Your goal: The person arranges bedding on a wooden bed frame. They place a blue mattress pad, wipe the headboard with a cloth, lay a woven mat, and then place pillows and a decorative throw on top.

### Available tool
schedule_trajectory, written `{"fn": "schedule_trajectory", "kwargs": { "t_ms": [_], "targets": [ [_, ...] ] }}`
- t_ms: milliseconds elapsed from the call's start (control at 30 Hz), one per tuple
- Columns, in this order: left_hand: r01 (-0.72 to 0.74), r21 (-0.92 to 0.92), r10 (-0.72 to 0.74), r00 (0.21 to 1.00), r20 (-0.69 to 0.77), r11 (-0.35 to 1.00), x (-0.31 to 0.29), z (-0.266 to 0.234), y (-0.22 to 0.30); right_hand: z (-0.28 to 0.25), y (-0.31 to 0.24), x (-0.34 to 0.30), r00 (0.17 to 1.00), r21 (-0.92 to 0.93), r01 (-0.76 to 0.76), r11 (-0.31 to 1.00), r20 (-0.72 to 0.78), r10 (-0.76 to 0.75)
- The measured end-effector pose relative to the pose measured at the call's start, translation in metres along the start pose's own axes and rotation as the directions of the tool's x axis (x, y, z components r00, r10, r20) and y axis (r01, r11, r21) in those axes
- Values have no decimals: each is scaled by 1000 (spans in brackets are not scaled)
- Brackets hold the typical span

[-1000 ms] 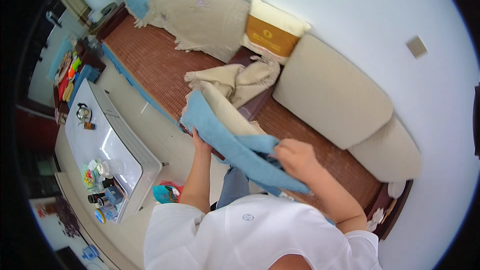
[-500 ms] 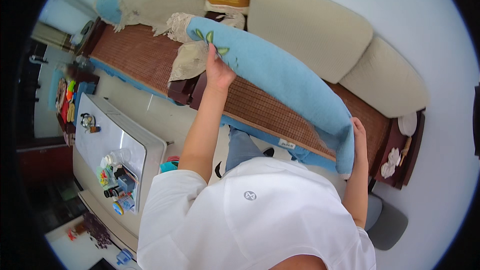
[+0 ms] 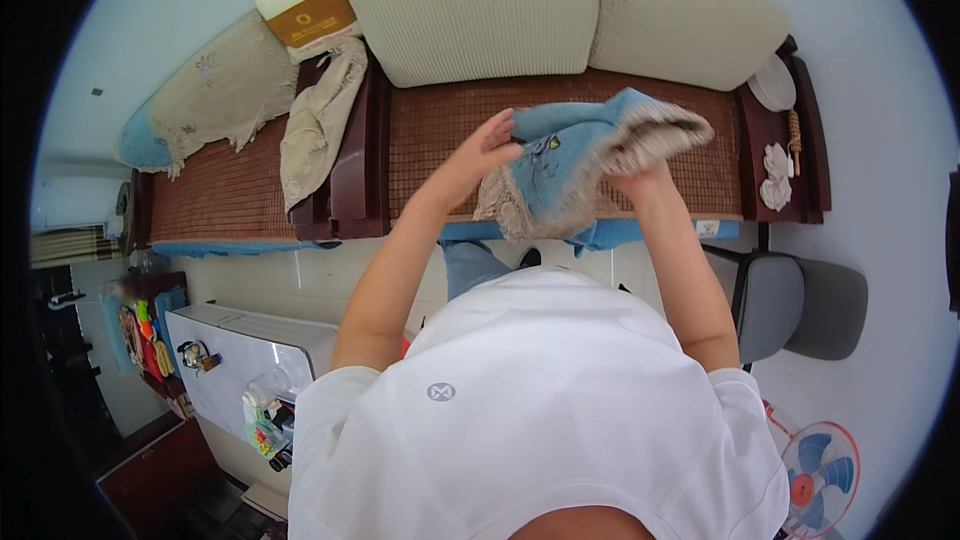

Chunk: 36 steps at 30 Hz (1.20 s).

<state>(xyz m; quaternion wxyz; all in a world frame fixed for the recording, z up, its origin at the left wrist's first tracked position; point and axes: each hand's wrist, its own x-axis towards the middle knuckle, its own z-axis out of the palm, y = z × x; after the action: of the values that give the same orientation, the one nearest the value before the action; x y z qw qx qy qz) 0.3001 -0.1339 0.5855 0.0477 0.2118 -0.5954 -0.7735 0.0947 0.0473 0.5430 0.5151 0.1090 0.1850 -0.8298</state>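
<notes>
I hold a light blue cloth with a beige fringed edge bunched up in front of me, above the wooden sofa seat with a brown woven mat. My left hand touches the cloth's left side with its fingers spread. On the right, my right hand grips the cloth from below and is mostly hidden by the fabric. Two beige back cushions lean against the wall behind the seat.
A cream cloth hangs over the sofa's wooden armrest. Left of it a second seat carries a beige cover and a brown and white box. A white low table stands lower left, a grey chair and fan at right.
The blue cloth was stretched wide between my two hands; now my hands have come together and the cloth is folded into a bunch. My view has turned to face the sofa's right seat.
</notes>
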Motion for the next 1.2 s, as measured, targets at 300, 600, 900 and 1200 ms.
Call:
{"fn": "schedule_trajectory", "kwargs": {
  "t_ms": [300, 600, 900, 1200],
  "targets": [
    [-32, 560, 216, 940, -266, 828, 22, 42, -54, 26, -11, -16, 972, 294, -115, 949, -161, 168],
    [-257, 722, 634, 707, -313, 642, 33, -69, 46, 88, -125, -59, 938, -406, 304, 862, -31, -345],
    [-227, 571, 411, 886, -215, 789, -48, -31, 74, 67, -164, -45, 830, -438, 384, 813, -223, -512],
    [-196, 754, -425, 725, 542, 627, -64, 92, 49, 187, -99, -62, 981, -725, 113, 679, -25, -190]
  ]
}}
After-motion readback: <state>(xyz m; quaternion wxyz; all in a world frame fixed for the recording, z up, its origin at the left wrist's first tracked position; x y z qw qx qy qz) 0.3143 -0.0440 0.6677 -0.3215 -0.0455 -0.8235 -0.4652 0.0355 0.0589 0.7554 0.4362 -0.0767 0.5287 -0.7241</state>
